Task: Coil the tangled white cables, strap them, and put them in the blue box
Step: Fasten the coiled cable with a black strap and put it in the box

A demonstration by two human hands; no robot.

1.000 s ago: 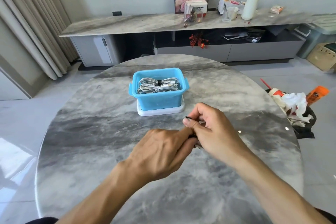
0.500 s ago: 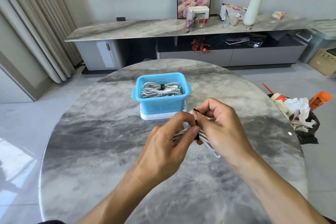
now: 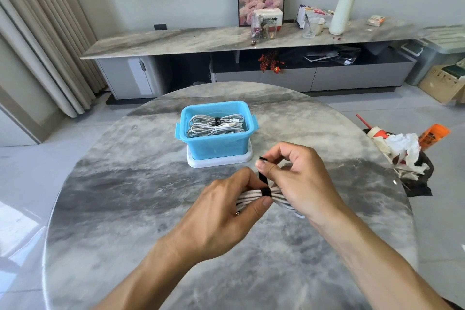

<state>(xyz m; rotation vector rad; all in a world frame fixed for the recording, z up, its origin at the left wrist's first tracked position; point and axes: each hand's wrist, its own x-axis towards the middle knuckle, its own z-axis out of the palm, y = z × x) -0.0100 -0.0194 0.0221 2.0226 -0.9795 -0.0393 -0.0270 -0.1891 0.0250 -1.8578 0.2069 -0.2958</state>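
I have the coiled white cable (image 3: 251, 196) pinched at its middle in my left hand (image 3: 221, 219), thumb underneath and fingers curled over the top, so the loops stay stacked together and cannot spring apart while I bind them. My right hand (image 3: 299, 184) has its thumb and forefinger clamped on the free end of the black strap (image 3: 264, 178), pulling it up and toward the far side; the lower part of the strap is already wrapped round the waist of the bundle, just beside my left thumb tip. I hold the strap taut like this, I judge, so it cinches the strands tightly before I press the end down on itself. Both hands work just above the marble table (image 3: 125, 196), near its middle, on the near side of the blue box (image 3: 216, 143), which keeps the drop-off short once the tie is closed. The box stands on a white lid (image 3: 219, 161) and already contains other strapped cables (image 3: 216, 126), each with its own dark band. The rest of my coil trails off under my right palm, where I cannot see it. What remains, as I read it, is to fasten the strap and carry this bundle across into the box.
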